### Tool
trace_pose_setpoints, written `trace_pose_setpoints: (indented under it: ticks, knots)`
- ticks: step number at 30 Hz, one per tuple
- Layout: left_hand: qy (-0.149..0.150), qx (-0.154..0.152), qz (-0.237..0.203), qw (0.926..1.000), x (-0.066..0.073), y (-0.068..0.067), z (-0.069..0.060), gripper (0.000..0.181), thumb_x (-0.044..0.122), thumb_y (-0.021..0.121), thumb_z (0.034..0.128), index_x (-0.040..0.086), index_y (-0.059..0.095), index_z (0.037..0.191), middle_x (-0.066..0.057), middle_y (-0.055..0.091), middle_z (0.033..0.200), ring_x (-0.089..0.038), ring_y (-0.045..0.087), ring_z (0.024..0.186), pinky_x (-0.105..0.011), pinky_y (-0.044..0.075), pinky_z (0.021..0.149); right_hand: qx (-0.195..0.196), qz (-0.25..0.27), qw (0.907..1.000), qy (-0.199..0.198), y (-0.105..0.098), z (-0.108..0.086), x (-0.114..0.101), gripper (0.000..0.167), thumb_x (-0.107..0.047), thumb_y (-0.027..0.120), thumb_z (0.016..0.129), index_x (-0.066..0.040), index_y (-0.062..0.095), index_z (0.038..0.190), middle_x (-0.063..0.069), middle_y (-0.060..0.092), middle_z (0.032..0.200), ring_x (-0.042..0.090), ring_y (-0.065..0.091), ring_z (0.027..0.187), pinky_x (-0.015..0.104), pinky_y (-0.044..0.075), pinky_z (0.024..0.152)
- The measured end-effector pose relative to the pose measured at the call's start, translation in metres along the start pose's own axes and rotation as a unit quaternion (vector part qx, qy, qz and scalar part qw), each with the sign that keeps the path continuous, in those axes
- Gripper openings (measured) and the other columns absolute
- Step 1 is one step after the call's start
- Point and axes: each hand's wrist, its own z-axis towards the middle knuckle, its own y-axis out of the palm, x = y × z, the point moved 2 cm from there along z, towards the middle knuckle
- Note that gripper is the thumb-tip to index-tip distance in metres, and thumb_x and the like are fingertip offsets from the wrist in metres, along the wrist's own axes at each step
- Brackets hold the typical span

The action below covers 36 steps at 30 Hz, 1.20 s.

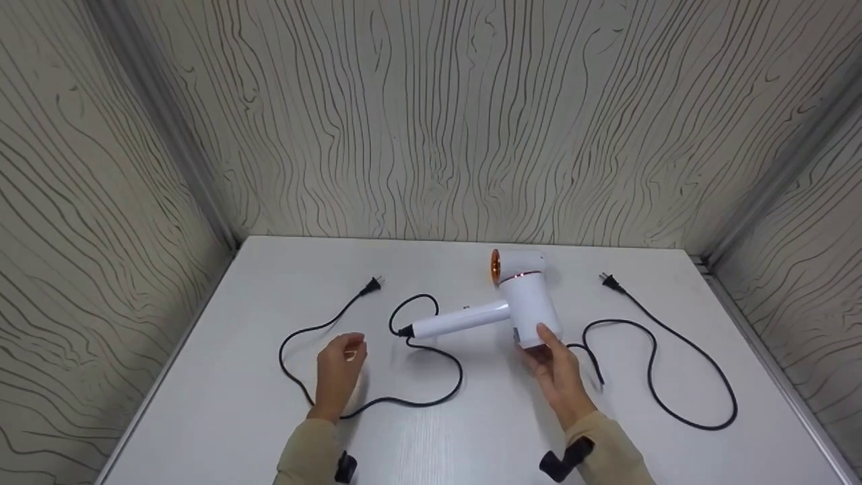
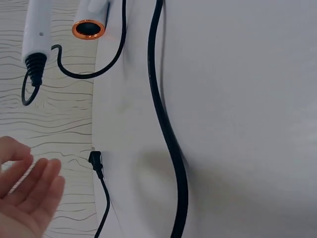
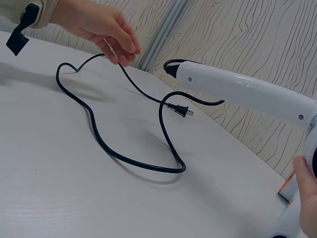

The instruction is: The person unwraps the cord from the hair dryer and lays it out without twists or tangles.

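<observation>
My right hand (image 1: 558, 377) grips the lower end of a white hair dryer's barrel (image 1: 531, 306), thumb on its near side. The dryer's handle (image 1: 459, 320) points left, above the tabletop, with a black cord (image 1: 460, 377) hanging from its tip. Behind the barrel shows part of a second white hair dryer (image 1: 525, 259) with an orange nozzle (image 1: 495, 267); the held one hides the rest. On the left, my left hand (image 1: 339, 370) hovers over the cord with loosely bent fingers, holding nothing, as the left wrist view shows (image 2: 29, 193).
The held dryer's cord loops left across the white table (image 1: 222, 357) to a two-pin plug (image 1: 370, 286). Another black cord (image 1: 727, 387) curves over the right side, its plug (image 1: 611, 281) near the back. Wood-grain patterned panels (image 1: 431, 121) enclose the table's back and sides.
</observation>
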Motion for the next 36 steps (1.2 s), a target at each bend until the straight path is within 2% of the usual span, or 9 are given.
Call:
trace_pose_setpoints:
  ticks: [2, 4, 7, 9, 12, 15, 24, 31, 36]
  knots:
    - [0.075, -0.002, 0.039, 0.9964, 0.005, 0.005, 0.0, 0.017, 0.001, 0.067, 0.0857, 0.001, 0.068, 0.103, -0.013, 0.071, 0.102, -0.025, 0.068, 0.097, -0.034, 0.058, 0.084, 0.001, -0.001, 1.0, 0.001, 0.0, 0.0, 0.0, 0.077, -0.026, 0.061, 0.094, -0.016, 0.01, 0.15, 0.001, 0.035, 0.133, 0.018, 0.041, 0.127, 0.039, 0.036, 0.118]
    - [0.162, 0.007, 0.091, 0.9826, 0.011, 0.009, -0.001, 0.022, 0.002, 0.071, 0.0828, 0.003, 0.068, 0.104, -0.01, 0.07, 0.106, -0.023, 0.067, 0.102, -0.033, 0.058, 0.088, 0.0, -0.004, 1.0, 0.002, 0.0, 0.0, 0.001, 0.078, -0.027, 0.062, 0.094, -0.016, 0.009, 0.15, 0.001, 0.034, 0.134, 0.019, 0.04, 0.128, 0.04, 0.035, 0.119]
    - [0.284, 0.028, 0.161, 0.9448, 0.02, 0.012, 0.0, 0.028, 0.004, 0.078, 0.0767, 0.005, 0.069, 0.104, -0.008, 0.07, 0.108, -0.022, 0.066, 0.106, -0.032, 0.057, 0.091, -0.004, -0.007, 1.0, 0.002, 0.0, -0.001, 0.001, 0.077, -0.028, 0.061, 0.094, -0.016, 0.009, 0.15, 0.002, 0.034, 0.135, 0.021, 0.038, 0.13, 0.042, 0.032, 0.12]
    - [0.343, 0.031, 0.192, 0.919, 0.026, 0.015, 0.001, 0.032, 0.006, 0.081, 0.0734, 0.006, 0.069, 0.103, -0.007, 0.07, 0.107, -0.022, 0.066, 0.107, -0.032, 0.056, 0.094, -0.007, -0.007, 1.0, 0.002, 0.0, -0.002, 0.0, 0.076, -0.028, 0.06, 0.094, -0.017, 0.009, 0.15, 0.002, 0.034, 0.135, 0.02, 0.039, 0.13, 0.043, 0.031, 0.12]
    - [0.392, 0.021, 0.228, 0.8913, 0.032, 0.018, 0.003, 0.037, 0.012, 0.083, 0.0714, 0.006, 0.07, 0.105, -0.005, 0.071, 0.106, -0.02, 0.066, 0.107, -0.033, 0.055, 0.096, -0.012, -0.015, 0.9998, -0.004, 0.001, -0.003, 0.0, 0.072, -0.028, 0.059, 0.095, -0.017, 0.012, 0.148, 0.002, 0.035, 0.134, 0.018, 0.043, 0.126, 0.042, 0.033, 0.119]
    - [0.407, 0.005, 0.258, 0.8762, 0.037, 0.022, 0.005, 0.04, 0.018, 0.084, 0.0713, 0.007, 0.069, 0.107, -0.003, 0.071, 0.105, -0.018, 0.067, 0.104, -0.032, 0.055, 0.098, -0.018, -0.033, 0.9992, -0.014, 0.002, -0.004, -0.001, 0.065, -0.027, 0.057, 0.096, -0.014, 0.017, 0.146, 0.003, 0.037, 0.132, 0.015, 0.05, 0.118, 0.039, 0.04, 0.116]
    - [0.417, -0.009, 0.296, 0.8589, 0.036, 0.021, 0.014, 0.029, 0.022, 0.083, 0.0737, 0.009, 0.07, 0.096, 0.0, 0.069, 0.09, -0.013, 0.065, 0.089, -0.029, 0.055, 0.095, -0.026, -0.028, 0.9991, -0.019, 0.004, -0.006, -0.004, 0.057, -0.023, 0.056, 0.095, -0.017, 0.023, 0.141, 0.004, 0.038, 0.133, 0.015, 0.054, 0.114, 0.041, 0.04, 0.115]
    - [0.39, -0.025, 0.303, 0.8695, 0.034, 0.012, 0.017, 0.018, 0.022, 0.076, 0.0811, 0.009, 0.07, 0.093, 0.0, 0.068, 0.084, -0.013, 0.062, 0.081, -0.022, 0.057, 0.074, -0.034, -0.023, 0.9989, -0.022, 0.007, -0.008, -0.007, 0.056, -0.023, 0.056, 0.096, -0.018, 0.023, 0.141, 0.003, 0.037, 0.135, 0.015, 0.053, 0.117, 0.041, 0.04, 0.116]
    - [0.384, -0.049, 0.295, 0.8734, 0.032, 0.008, 0.019, 0.017, 0.019, 0.072, 0.0853, 0.007, 0.069, 0.097, -0.002, 0.067, 0.087, -0.013, 0.064, 0.082, -0.021, 0.058, 0.073, -0.036, -0.028, 0.9987, -0.024, 0.009, -0.009, -0.008, 0.058, -0.022, 0.056, 0.096, -0.017, 0.022, 0.143, 0.004, 0.036, 0.136, 0.016, 0.053, 0.117, 0.04, 0.041, 0.115]
